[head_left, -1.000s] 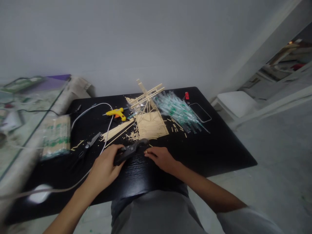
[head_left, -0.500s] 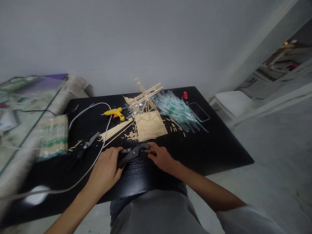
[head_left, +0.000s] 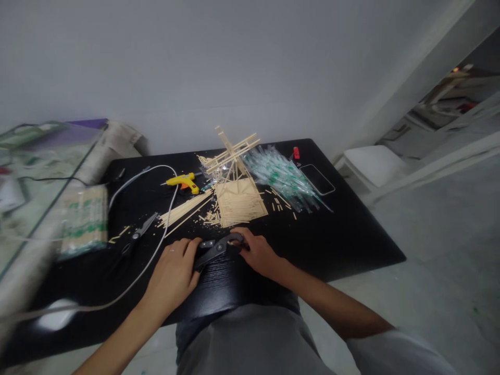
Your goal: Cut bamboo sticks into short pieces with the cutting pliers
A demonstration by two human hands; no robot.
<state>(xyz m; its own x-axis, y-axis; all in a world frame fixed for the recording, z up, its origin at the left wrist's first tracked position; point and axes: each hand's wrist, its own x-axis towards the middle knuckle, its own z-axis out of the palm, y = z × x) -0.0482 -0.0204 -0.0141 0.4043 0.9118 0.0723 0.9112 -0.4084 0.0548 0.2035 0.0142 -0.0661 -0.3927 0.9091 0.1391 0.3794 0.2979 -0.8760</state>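
Observation:
A dark pair of pruning shears is between my hands at the near side of the black table. My left hand is closed around its handles. At the curved jaw end, the fingers of my right hand are pinched together; whatever they hold there is hidden or too small to name. Just beyond lies a flat mat of pale thin sticks, with a stick-built windmill-like model standing at its back.
Left of the mat are a bundle of loose sticks, a yellow glue gun, scissors and a white cable. A pack of sticks lies further left. Plastic wrappers and a phone-shaped object are at right.
The shears have shifted slightly right and tilted between my hands. My left hand has moved a little to the right; my right fingers now curl closer around the jaw tip.

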